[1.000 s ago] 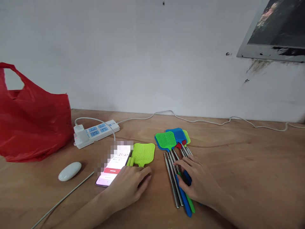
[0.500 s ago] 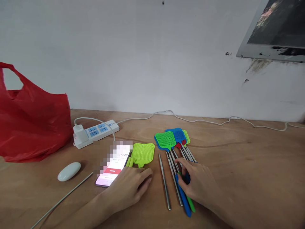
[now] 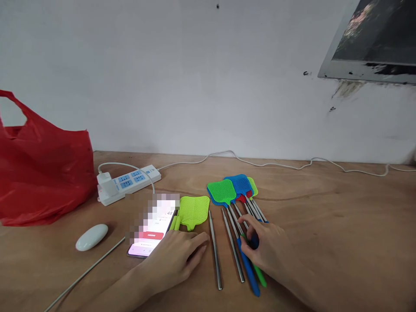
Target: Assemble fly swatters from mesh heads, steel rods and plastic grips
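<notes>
My left hand lies low on the table beside a phone, just below a yellow-green fly swatter head. Its thumb and forefinger are slightly apart, with nothing visible between them. Two yellow-green handles show above its knuckles. My right hand hovers over or touches a bundle of fly swatters, thumb and forefinger apart; its other fingers are hidden. Green and blue heads overlap at the bundle's far end. Two loose metal rods, one left and one right, lie between my hands.
A red plastic bag stands at the left. Near it are a white power strip with a plugged-in charger and a white mouse-like object. White cables run along the table, which ends at a wall.
The left metal rod has shifted left, closer to my left hand. The second rod has moved slightly left, away from the swatter bundle. Both hands stay nearly in place.
</notes>
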Demonstrator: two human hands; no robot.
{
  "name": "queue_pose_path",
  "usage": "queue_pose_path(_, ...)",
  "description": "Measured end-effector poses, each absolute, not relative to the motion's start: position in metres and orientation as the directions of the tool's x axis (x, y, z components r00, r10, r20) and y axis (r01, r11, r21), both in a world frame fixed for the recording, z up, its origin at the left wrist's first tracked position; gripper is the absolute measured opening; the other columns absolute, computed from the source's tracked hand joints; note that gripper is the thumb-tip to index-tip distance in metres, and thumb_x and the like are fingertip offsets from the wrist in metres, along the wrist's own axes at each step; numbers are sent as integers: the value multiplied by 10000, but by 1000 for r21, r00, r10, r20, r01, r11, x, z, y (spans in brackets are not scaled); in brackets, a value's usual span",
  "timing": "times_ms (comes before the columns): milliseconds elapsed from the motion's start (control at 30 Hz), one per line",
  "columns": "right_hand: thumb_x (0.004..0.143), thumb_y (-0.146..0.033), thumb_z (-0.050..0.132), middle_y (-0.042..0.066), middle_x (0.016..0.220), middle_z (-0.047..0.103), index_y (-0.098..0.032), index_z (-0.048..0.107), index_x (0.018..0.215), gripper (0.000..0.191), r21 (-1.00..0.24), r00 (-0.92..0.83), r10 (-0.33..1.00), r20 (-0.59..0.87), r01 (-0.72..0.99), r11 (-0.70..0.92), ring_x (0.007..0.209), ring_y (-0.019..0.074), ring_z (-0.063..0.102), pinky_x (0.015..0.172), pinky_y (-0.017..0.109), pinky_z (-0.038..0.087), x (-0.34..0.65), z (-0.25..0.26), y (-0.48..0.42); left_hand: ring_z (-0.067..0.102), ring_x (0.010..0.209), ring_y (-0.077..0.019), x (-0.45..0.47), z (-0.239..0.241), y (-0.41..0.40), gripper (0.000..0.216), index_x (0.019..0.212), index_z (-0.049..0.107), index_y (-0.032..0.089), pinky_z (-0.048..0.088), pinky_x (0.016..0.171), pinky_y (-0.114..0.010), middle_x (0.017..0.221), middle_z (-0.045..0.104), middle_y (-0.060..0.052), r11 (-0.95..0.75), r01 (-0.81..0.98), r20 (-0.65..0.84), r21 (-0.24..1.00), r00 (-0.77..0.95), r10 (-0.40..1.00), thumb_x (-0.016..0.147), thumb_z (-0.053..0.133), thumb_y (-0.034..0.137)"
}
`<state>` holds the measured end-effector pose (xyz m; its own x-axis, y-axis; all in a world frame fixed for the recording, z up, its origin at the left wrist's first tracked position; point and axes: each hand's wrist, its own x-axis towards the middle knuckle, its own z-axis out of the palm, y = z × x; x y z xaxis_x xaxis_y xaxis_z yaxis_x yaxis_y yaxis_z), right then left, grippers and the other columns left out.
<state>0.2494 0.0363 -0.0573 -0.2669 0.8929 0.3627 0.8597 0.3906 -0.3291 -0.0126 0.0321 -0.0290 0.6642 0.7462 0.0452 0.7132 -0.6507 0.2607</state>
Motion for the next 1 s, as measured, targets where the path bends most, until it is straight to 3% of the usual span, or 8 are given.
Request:
queue_pose_path(167, 737, -199, 601, -79, 637, 592, -261, 547, 1012, 287, -448, -190, 911, 366, 822, 351, 528, 145, 578, 546, 249, 356, 250, -56, 39, 689, 725, -247, -13, -30, 32, 249, 1101, 635, 245, 395, 625, -297, 818, 723, -50, -652, 704, 79, 281, 660, 747, 1042, 393, 257)
queue_pose_path(300, 718, -206, 619, -95, 616, 556, -261, 511, 1004, 311, -639, -112, 940, 322, 707, 303, 460, 118, 521, 516, 241, 384, 252, -56, 42, 691, 725, -237, -15, -30, 31, 263, 1158, 639, 249, 412, 635, -294, 840, 735, -52, -660, 693, 105, 289, 663, 741, 1040, 404, 259)
queue_pose_path(467, 752, -290, 675, -98, 690, 561, -267, 460, 1065, 380, -930, -27, 986, 162, 330, 162, 400, 100, 550, 414, 217, 425, 248, -51, 40, 696, 735, -231, -14, -28, 30, 266, 1129, 647, 246, 412, 644, -291, 842, 738, -49, -670, 688, 97, 281, 674, 732, 1044, 395, 253)
queue_pose_path(567, 766, -380, 742, -75, 756, 597, -271, 456, 1065, 428, -987, -37, 993, 115, 109, 119, 441, 126, 617, 375, 222, 481, 245, -43, 39, 696, 741, -246, -14, -29, 31, 271, 1132, 641, 244, 397, 639, -305, 834, 735, -49, -658, 711, 94, 250, 658, 747, 1042, 386, 254)
queue_pose_path(667, 768, -394, 788, -35, 842, 642, -261, 493, 1049, 429, -986, -74, 984, 164, -41, 161, 530, 121, 638, 413, 220, 535, 246, -38, 40, 681, 704, -250, -15, -31, 32, 277, 1123, 643, 241, 357, 600, -311, 808, 723, -41, -605, 754, 152, 257, 586, 796, 1031, 382, 251)
queue_pose_path(833, 747, -329, 812, -23, 905, 631, -245, 570, 1084, 423, -976, -154, 969, 193, -136, 172, 527, 72, 568, 402, 175, 496, 253, -32, 44, 531, 526, -171, -18, -32, 35, 242, 1051, 656, 235, 312, 533, -275, 610, 575, 32, -482, 723, 314, 495, 368, 875, 1017, 437, 334)
queue_pose_path(900, 765, -323, 789, -39, 883, 619, -243, 573, 1110, 415, -990, -228, 967, 112, -114, 88, 416, 29, 489, 331, 148, 398, 257, -30, 43, 478, 514, -153, -18, -29, 36, 249, 1020, 652, 229, 307, 513, -262, 593, 523, 45, -448, 655, 338, 609, 296, 893, 1019, 448, 373)
queue_pose_path(1000, 809, -386, 738, -82, 707, 594, -227, 545, 1190, 456, -995, -321, 946, -34, -74, -61, 289, 3, 352, 279, 132, 252, 261, -27, 41, 501, 580, -153, -18, -23, 37, 303, 885, 635, 219, 343, 529, -257, 659, 568, 19, -409, 537, 341, 738, 225, 913, 1020, 447, 413)
